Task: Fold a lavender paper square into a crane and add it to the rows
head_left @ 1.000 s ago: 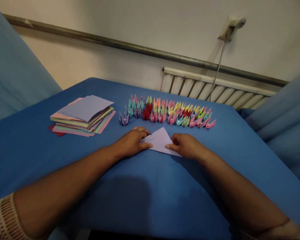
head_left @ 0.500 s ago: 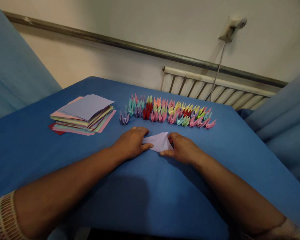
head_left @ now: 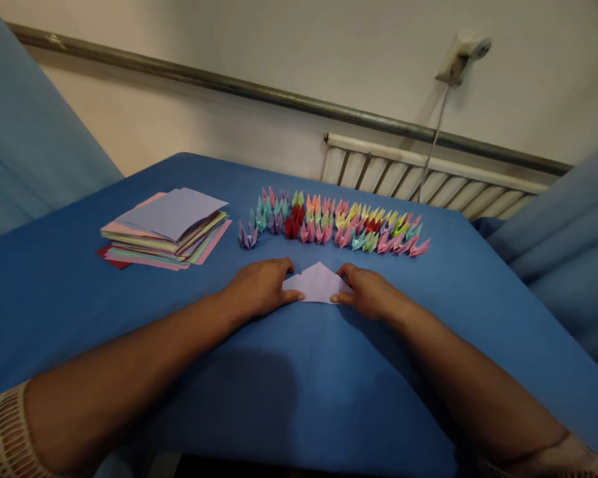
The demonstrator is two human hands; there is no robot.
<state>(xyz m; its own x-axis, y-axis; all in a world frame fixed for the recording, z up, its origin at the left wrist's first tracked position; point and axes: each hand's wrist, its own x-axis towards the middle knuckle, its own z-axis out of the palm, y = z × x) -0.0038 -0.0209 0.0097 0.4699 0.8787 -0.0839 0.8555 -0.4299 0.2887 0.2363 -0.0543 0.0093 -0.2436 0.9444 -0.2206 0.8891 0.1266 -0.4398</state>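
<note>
A sheet of lilac origami paper [head_left: 317,283], folded to a low triangle with its peak pointing away from me, is held between my hands just above or on the blue cloth. My left hand [head_left: 262,287] pinches its left corner, thumb along the near side. At the right corner, my right hand [head_left: 371,292] grips it between thumb and fingers. Beyond the paper stand rows of small folded paper cranes [head_left: 323,231] in pink, red, yellow, green and purple. The nearest single one is a purple crane [head_left: 248,236] at the left end.
A stack of coloured paper squares [head_left: 172,226] lies on the left of the blue-covered table [head_left: 219,398]. Behind the table run a metal rail [head_left: 219,81] and a radiator [head_left: 379,169]. A cord hangs from a wall socket [head_left: 461,60]. Blue curtains [head_left: 30,133] hang at both sides.
The lilac paper has gone from a skewed, partly raised shape to a flatter, even triangle. My right hand has shifted slightly right; the left barely moved.
</note>
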